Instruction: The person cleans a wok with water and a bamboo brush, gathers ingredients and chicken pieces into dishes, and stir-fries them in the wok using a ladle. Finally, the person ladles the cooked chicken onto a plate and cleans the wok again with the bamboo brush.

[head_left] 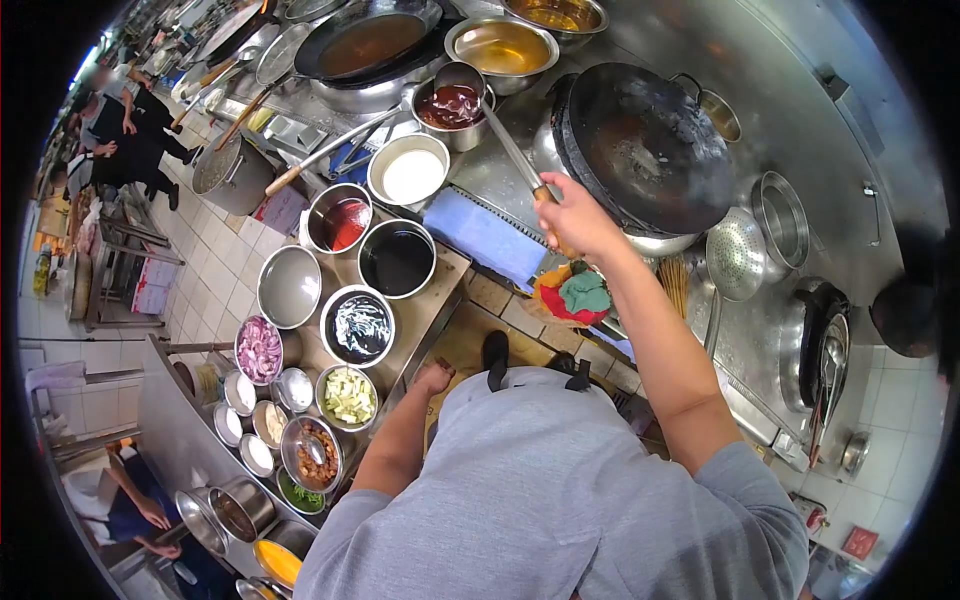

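Observation:
My right hand (580, 222) is wrapped round the wooden handle of a long metal ladle (512, 146). The ladle's bowl (460, 77) is at a pot of dark red sauce (447, 110), near its far rim. To the right of that hand sits a blackened wok (650, 150) with a little residue and a haze of steam or smoke over it. My left hand (434, 376) hangs low by the edge of the side counter (420, 325), fingers curled, with nothing visible in it. Nearest to it are a container of chopped pale green vegetable (349, 396) and a pot of dark liquid (358, 326).
Pots of white (408, 176), red (343, 222) and black liquid (397, 258) line the left. A second ladle (335, 150) lies across there. Behind stand a bowl of oil (502, 52) and another wok (372, 45). A strainer (735, 250) rests right. Other people (125, 135) stand far left.

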`<action>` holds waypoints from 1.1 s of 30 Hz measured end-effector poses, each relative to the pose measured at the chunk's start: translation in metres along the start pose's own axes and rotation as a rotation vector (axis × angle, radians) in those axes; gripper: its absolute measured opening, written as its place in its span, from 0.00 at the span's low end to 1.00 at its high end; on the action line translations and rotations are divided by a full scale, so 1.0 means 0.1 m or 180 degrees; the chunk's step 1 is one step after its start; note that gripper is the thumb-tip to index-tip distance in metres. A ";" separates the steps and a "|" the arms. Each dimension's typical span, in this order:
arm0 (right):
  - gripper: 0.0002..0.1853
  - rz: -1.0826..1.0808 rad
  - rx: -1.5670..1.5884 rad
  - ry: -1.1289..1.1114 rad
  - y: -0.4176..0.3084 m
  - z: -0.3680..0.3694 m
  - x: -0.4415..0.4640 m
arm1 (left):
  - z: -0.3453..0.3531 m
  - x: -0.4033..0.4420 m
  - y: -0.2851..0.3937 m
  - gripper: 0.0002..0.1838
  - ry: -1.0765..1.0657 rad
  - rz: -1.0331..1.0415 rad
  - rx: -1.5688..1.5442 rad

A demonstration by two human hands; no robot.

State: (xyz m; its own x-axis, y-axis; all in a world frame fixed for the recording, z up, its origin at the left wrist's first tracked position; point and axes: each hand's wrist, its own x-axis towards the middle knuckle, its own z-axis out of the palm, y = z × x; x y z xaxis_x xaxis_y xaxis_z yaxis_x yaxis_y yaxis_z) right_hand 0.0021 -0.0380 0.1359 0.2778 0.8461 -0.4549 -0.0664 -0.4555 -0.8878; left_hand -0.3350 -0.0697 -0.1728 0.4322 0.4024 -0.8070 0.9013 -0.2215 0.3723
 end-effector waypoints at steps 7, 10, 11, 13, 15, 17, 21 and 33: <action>0.26 -0.1202 -0.2321 0.1071 -0.18 -0.06 -0.44 | 0.21 0.10 -0.20 0.18 0.0674 0.0015 -0.0467; 0.27 -0.1224 -0.1226 0.0779 -0.16 -0.10 -0.55 | 0.28 0.09 -0.28 0.17 0.0752 -0.0114 -0.0568; 0.27 -0.0689 -0.0484 0.0461 -0.21 -0.08 -0.63 | 0.31 0.10 -0.31 0.17 0.0865 -0.0026 -0.0494; 0.28 -0.0559 0.0274 0.0168 -0.01 -0.04 -0.53 | 0.29 0.03 -0.30 0.21 0.0643 -0.0032 -0.0497; 0.29 -0.0540 0.0320 0.0064 0.38 -0.02 -0.27 | 0.40 0.14 -0.42 0.26 0.0156 0.0293 0.0237; 0.28 -0.0561 -0.0039 0.0250 0.53 0.02 -0.15 | 0.49 0.29 -0.57 0.26 0.0222 0.0743 0.0686; 0.18 -0.0211 0.2907 -0.0634 0.28 -0.26 -0.38 | 0.57 0.39 -0.73 0.19 0.0308 0.0890 0.0144; 0.19 -0.0537 -0.0560 0.2590 0.20 -3.12 -0.31 | 0.63 -0.05 0.06 0.09 0.0960 -0.0475 -0.2572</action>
State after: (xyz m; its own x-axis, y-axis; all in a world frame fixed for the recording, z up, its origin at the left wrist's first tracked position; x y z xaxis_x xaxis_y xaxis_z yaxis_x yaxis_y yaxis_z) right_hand 0.2909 -0.1593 0.1542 0.8778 0.4746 -0.0653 0.1691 -0.4346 -0.8846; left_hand -0.3332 -0.1293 -0.1954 0.1943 0.6201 -0.7601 0.6443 0.5036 0.5756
